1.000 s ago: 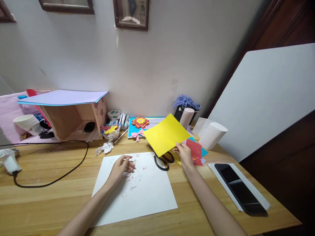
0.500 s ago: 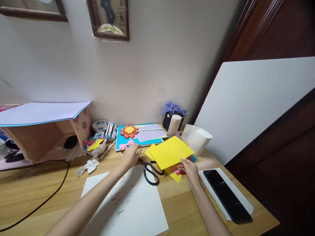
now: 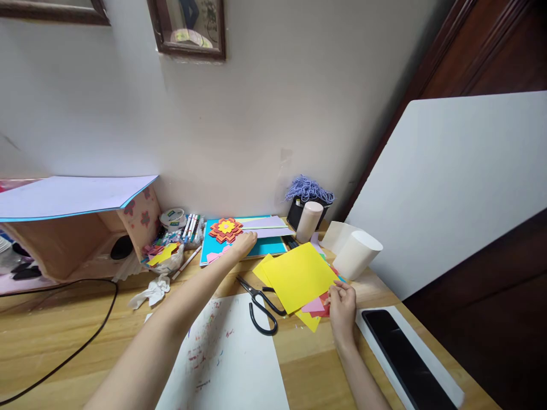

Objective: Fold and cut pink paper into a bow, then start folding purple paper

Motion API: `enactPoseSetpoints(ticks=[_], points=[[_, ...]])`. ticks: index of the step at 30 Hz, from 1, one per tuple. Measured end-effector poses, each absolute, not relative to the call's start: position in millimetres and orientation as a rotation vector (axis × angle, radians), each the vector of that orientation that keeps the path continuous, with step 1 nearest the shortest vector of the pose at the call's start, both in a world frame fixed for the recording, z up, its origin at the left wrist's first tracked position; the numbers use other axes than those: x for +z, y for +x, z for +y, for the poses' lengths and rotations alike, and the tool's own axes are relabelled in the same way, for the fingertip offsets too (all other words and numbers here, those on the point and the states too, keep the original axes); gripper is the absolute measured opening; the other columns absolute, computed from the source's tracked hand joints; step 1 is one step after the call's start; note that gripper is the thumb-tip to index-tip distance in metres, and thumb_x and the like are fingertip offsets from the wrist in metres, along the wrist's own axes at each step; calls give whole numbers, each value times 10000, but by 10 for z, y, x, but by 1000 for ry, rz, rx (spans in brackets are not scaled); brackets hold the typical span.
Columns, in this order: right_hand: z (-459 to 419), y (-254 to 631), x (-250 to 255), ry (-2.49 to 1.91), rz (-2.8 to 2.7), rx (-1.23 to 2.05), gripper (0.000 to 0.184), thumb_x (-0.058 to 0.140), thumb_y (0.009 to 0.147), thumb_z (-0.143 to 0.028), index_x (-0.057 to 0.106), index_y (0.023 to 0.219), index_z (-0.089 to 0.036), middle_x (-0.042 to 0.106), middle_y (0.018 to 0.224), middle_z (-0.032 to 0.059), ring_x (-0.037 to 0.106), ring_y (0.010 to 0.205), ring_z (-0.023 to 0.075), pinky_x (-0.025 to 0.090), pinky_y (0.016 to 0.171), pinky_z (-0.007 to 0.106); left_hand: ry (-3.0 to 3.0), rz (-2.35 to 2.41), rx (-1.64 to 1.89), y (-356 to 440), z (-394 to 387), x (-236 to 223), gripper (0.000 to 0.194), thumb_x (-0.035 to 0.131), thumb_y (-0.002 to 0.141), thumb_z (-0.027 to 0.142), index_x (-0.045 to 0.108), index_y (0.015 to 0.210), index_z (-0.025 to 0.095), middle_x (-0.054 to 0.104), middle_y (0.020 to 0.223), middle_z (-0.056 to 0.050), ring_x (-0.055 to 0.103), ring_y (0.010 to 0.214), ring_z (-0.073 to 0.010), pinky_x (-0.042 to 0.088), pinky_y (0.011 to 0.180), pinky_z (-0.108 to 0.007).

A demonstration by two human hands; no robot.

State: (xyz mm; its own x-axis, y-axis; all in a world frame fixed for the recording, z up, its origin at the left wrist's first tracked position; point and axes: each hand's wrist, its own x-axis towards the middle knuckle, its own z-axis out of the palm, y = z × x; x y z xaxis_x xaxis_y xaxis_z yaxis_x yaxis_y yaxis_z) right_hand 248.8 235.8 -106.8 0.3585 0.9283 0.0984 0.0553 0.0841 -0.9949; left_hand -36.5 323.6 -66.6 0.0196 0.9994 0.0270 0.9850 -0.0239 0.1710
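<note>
My left hand (image 3: 245,244) reaches across the desk, its fingers closed on the near edge of a lavender paper sheet (image 3: 273,228). That sheet lies over a blue board (image 3: 209,246), beside a layered orange, red and yellow paper flower (image 3: 225,229) and a pink paper bow (image 3: 217,254). My right hand (image 3: 343,304) is curled at the right corner of a yellow paper sheet (image 3: 303,277), fingers pinched on it. Under the yellow sheet poke out pink paper (image 3: 314,306) and red pieces. Black-handled scissors (image 3: 262,307) lie between my arms.
White marked paper (image 3: 231,359) lies in front. A phone (image 3: 401,359) sits at right, near white paper rolls (image 3: 358,254) and a pale cylinder (image 3: 309,222). At left stand an open box (image 3: 64,245), markers (image 3: 191,226) and a crumpled tissue (image 3: 151,290). A cable (image 3: 98,333) crosses the desk.
My left hand has moved right and forward from the pink bow to the lavender sheet, which has shifted. My right hand sits further round the yellow sheet's right corner. The view has turned slightly.
</note>
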Motion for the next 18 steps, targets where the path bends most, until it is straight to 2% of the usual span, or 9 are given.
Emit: enactPoseSetpoints(ticks=[5, 9, 13, 18], points=[[2341, 2432, -1117, -1281, -1039, 903, 198, 511, 716, -270, 432, 882, -197, 491, 577, -68, 444, 454, 83, 381, 444, 193, 2055, 2088, 358, -502, 3341, -526, 268, 498, 853, 331, 558, 1012, 124, 588, 995, -70, 575, 872, -169, 478, 771, -374], [2340, 2409, -1138, -1259, -1021, 935, 192, 512, 718, -277, 448, 878, -193, 500, 603, -63, 433, 438, 70, 375, 422, 185, 1960, 1979, 557, -603, 3396, -401, 325, 499, 823, 406, 638, 798, 113, 626, 738, -46, 575, 687, -148, 453, 654, -280], [2340, 2391, -1165, -1245, -1020, 961, 198, 516, 710, -272, 451, 878, -191, 506, 607, -63, 432, 430, 66, 372, 414, 181, 1850, 1892, 781, -626, 3423, -292, 379, 533, 741, 464, 661, 660, 116, 572, 553, -9, 506, 553, -136, 382, 521, -225], [2336, 2380, -1204, -1226, -1019, 973, 206, 514, 697, -270, 457, 878, -190, 512, 614, -64, 415, 414, 60, 361, 397, 176, 1793, 1887, 1090, -481, 3428, -24, 437, 444, 774, 458, 654, 674, 88, 543, 553, -9, 462, 556, -139, 346, 512, -227]])
